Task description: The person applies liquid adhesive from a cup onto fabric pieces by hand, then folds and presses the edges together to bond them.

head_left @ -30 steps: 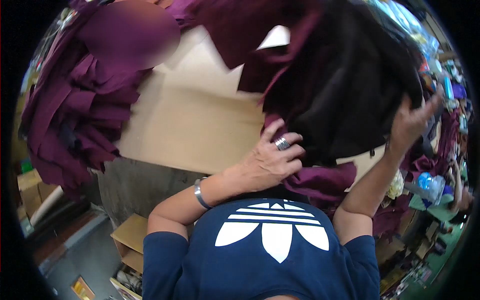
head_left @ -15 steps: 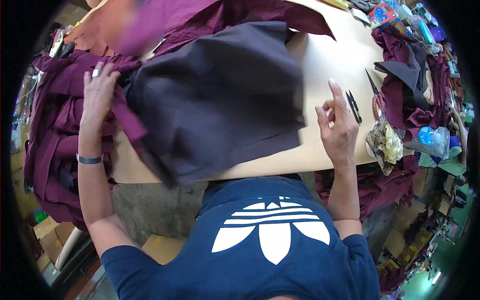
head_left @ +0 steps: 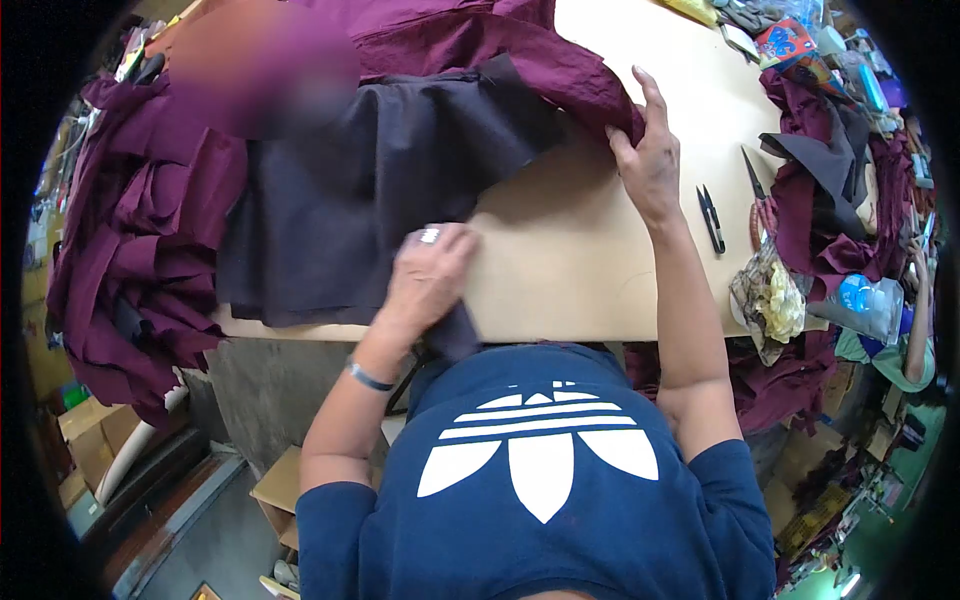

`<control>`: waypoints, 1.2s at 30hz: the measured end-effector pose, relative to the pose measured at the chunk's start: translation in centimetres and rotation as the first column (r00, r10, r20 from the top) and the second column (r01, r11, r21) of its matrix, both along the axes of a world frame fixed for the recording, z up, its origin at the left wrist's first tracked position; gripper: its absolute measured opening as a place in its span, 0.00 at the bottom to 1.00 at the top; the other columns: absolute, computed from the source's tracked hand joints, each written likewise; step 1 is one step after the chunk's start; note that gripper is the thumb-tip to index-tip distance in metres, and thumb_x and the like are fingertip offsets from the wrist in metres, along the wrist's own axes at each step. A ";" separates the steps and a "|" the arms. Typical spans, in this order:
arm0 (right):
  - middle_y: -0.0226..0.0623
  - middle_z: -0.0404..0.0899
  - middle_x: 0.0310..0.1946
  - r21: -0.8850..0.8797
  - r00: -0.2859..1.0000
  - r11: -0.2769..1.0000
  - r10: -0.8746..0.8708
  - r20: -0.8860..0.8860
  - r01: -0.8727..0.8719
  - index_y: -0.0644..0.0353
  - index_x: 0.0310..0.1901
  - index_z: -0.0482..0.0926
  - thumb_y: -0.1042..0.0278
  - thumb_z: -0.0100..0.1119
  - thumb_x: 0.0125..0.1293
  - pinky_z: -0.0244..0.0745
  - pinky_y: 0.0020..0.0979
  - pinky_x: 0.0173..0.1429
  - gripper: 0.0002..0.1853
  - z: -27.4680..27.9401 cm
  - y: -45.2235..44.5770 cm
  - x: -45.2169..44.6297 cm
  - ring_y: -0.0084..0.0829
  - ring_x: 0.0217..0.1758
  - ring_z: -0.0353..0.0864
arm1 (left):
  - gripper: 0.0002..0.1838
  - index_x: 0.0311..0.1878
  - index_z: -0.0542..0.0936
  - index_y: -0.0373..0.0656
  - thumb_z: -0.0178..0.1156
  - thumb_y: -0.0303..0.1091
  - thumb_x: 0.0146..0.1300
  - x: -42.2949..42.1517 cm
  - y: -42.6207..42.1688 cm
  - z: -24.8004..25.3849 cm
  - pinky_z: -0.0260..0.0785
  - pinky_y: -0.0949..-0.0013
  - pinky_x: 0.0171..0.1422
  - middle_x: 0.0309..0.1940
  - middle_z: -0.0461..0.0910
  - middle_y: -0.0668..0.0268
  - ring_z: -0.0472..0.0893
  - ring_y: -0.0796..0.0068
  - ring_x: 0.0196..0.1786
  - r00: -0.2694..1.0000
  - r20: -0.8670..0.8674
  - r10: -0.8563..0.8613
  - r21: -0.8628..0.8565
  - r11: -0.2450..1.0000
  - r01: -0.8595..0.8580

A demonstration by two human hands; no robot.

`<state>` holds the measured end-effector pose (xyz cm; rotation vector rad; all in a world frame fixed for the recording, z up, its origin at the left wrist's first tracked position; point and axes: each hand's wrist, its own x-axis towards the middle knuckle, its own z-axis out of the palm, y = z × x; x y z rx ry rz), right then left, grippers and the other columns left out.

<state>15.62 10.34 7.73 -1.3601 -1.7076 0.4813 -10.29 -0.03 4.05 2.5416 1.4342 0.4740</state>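
A dark, nearly black fabric piece (head_left: pixel 320 200) lies on the pale table, its lower corner hanging over the front edge. My left hand (head_left: pixel 430 275), wearing a ring, is closed on the right edge of this dark fabric, slightly smeared by motion. Farther back, a maroon fabric piece (head_left: pixel 570 70) stretches out beyond the dark one. My right hand (head_left: pixel 652 165) pinches its right end between thumb and fingers, with the index finger pointing up. A blurred patch hides part of the fabric at upper left.
Black thread snips (head_left: pixel 711 220) and red-handled scissors (head_left: pixel 760 205) lie right of my right arm, near a crumpled plastic bag (head_left: pixel 775 300). Maroon strips (head_left: pixel 150 240) pile up at left. More maroon and dark scraps (head_left: pixel 825 170) lie at right. Another person's arm (head_left: pixel 918 310) shows at far right.
My left hand has moved right from the maroon pile onto the dark fabric's edge. My right hand has gone up the table and taken the maroon fabric's end. The dark fabric has shifted left.
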 end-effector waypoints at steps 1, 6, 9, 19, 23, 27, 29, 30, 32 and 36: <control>0.47 0.78 0.48 0.122 0.996 0.992 0.028 0.090 -0.039 0.52 0.68 0.56 0.83 0.54 0.52 0.73 0.39 0.48 0.39 0.5 -1.0 -0.4 0.44 0.41 0.80 | 0.12 0.42 0.77 0.43 0.52 0.24 0.52 -1.8 -0.1 0.2 0.69 0.62 0.42 0.39 0.75 0.63 0.78 0.63 0.38 0.997 -0.065 0.051 0.026 0.998 -0.050; 0.52 0.76 0.46 0.176 0.901 0.890 0.384 0.203 -0.420 0.52 0.67 0.59 0.88 0.51 0.52 0.75 0.37 0.47 0.39 1.0 -6.7 -3.8 0.44 0.42 0.79 | 0.11 0.44 0.79 0.43 0.56 0.26 0.57 -8.9 -0.1 1.4 0.71 0.59 0.43 0.38 0.79 0.58 0.79 0.59 0.39 0.861 -0.239 0.449 0.092 0.893 -0.440; 0.52 0.76 0.46 -0.073 0.803 0.802 0.580 -0.135 -0.592 0.49 0.69 0.56 0.88 0.52 0.54 0.77 0.38 0.43 0.40 2.5 -8.9 -6.6 0.43 0.38 0.81 | 0.10 0.42 0.78 0.42 0.57 0.26 0.55 -4.4 -0.3 1.8 0.71 0.59 0.40 0.35 0.79 0.57 0.79 0.55 0.36 0.938 0.185 0.293 -0.119 0.954 -0.275; 0.43 0.59 0.65 -0.364 0.730 0.859 0.017 -0.683 -0.361 0.60 0.70 0.50 0.83 0.46 0.62 0.64 0.27 0.65 0.34 1.4 -8.1 -0.2 0.28 0.60 0.69 | 0.17 0.57 0.70 0.38 0.47 0.32 0.67 -2.1 6.4 -6.3 0.62 0.63 0.64 0.55 0.72 0.56 0.72 0.66 0.57 0.134 0.931 0.340 -0.365 0.876 0.315; 0.51 0.61 0.65 -0.365 0.947 0.885 0.209 -0.242 -0.289 0.62 0.69 0.50 0.77 0.50 0.62 0.62 0.32 0.66 0.34 -0.3 -6.3 -0.2 0.39 0.65 0.67 | 0.17 0.57 0.71 0.38 0.47 0.32 0.67 -2.3 7.1 -7.3 0.62 0.63 0.65 0.55 0.72 0.56 0.72 0.66 0.57 0.176 0.920 0.350 -0.383 0.899 0.215; 0.59 0.65 0.60 -0.176 0.967 0.953 0.232 -0.107 -0.248 0.57 0.69 0.53 0.69 0.55 0.60 0.64 0.37 0.64 0.35 0.4 -1.6 -3.6 0.49 0.63 0.68 | 0.17 0.56 0.71 0.38 0.47 0.33 0.67 -1.5 6.3 -7.7 0.62 0.64 0.65 0.56 0.72 0.56 0.71 0.65 0.58 0.134 0.917 0.377 -0.397 0.897 0.194; 0.49 0.65 0.62 -0.200 0.944 0.946 0.201 -0.262 -0.256 0.56 0.68 0.58 0.71 0.56 0.61 0.58 0.32 0.67 0.33 -1.0 1.0 -4.0 0.38 0.66 0.64 | 0.17 0.56 0.71 0.38 0.47 0.33 0.67 -1.9 5.0 -7.5 0.62 0.64 0.65 0.56 0.72 0.56 0.71 0.65 0.58 0.112 0.904 0.412 -0.427 0.883 0.195; 0.45 0.65 0.63 -0.211 0.924 0.941 0.183 -0.337 -0.264 0.55 0.67 0.60 0.71 0.57 0.61 0.55 0.29 0.69 0.32 -1.4 1.7 -4.3 0.32 0.68 0.62 | 0.17 0.56 0.71 0.38 0.47 0.33 0.67 -2.4 4.5 -7.4 0.62 0.64 0.65 0.56 0.72 0.56 0.71 0.65 0.58 0.101 0.894 0.436 -0.447 0.872 0.200; 0.48 0.72 0.56 -0.359 0.982 0.926 0.053 -0.182 -0.117 0.50 0.66 0.61 0.71 0.56 0.60 0.63 0.33 0.64 0.31 -1.6 1.6 -4.3 0.38 0.61 0.70 | 0.17 0.56 0.71 0.38 0.47 0.33 0.67 -3.9 3.3 -7.1 0.62 0.64 0.65 0.56 0.72 0.56 0.71 0.65 0.58 0.098 0.869 0.486 -0.495 0.851 0.174; 0.50 0.80 0.40 -0.228 0.983 0.974 0.054 0.176 -0.013 0.45 0.68 0.55 0.64 0.57 0.59 0.72 0.44 0.50 0.35 -6.7 1.0 -3.8 0.51 0.43 0.80 | 0.17 0.56 0.72 0.38 0.48 0.33 0.67 -6.1 3.3 -8.1 0.62 0.64 0.65 0.56 0.72 0.56 0.71 0.65 0.58 0.152 0.804 0.575 -0.587 0.808 0.049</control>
